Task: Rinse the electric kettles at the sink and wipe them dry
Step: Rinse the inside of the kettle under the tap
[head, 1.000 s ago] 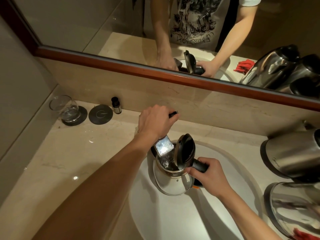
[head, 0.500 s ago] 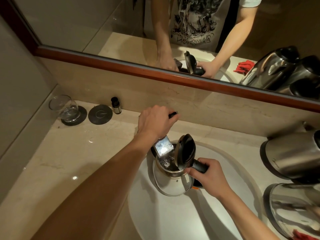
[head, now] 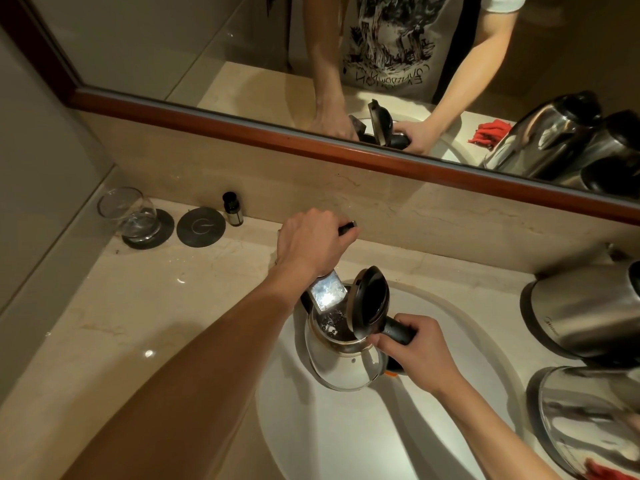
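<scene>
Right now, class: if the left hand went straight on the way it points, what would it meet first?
The left hand, gripping the tap lever, points toward the marble backsplash under the mirror; it would probably meet that first, though depth is unclear.

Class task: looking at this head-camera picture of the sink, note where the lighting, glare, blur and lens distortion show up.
Head view: warm, dim light throughout; bright glare on the faucet spout over the open kettle; small highlights on the counter; the kettle at the lower right edge is smeared and soft; wide-angle bending curves the mirror frame; the left hand throws a shadow towards the basin.
</scene>
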Tool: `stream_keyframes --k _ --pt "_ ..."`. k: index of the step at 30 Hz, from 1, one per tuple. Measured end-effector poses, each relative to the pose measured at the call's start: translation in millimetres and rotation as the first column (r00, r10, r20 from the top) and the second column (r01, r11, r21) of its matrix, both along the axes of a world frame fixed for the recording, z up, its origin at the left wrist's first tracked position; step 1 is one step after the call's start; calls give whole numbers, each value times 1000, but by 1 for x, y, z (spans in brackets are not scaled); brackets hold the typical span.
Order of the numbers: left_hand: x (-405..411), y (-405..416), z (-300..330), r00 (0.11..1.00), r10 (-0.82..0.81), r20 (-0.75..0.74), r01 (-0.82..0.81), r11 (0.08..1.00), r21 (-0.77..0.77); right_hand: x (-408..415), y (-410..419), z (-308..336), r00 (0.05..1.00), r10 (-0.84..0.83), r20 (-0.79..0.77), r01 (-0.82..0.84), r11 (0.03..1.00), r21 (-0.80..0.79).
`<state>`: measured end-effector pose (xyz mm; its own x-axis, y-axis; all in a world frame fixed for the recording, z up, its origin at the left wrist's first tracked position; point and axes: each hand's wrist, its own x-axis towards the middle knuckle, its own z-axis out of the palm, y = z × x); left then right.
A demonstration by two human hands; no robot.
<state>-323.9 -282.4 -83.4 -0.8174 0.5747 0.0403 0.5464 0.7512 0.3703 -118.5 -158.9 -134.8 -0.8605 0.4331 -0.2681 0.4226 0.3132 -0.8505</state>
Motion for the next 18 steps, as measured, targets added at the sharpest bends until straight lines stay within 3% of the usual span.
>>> stream_keyframes --k 18 --pt "0 0 0 1000 -6 -7 6 1000 5 1 1 -4 1000 9 0 -9 999 36"
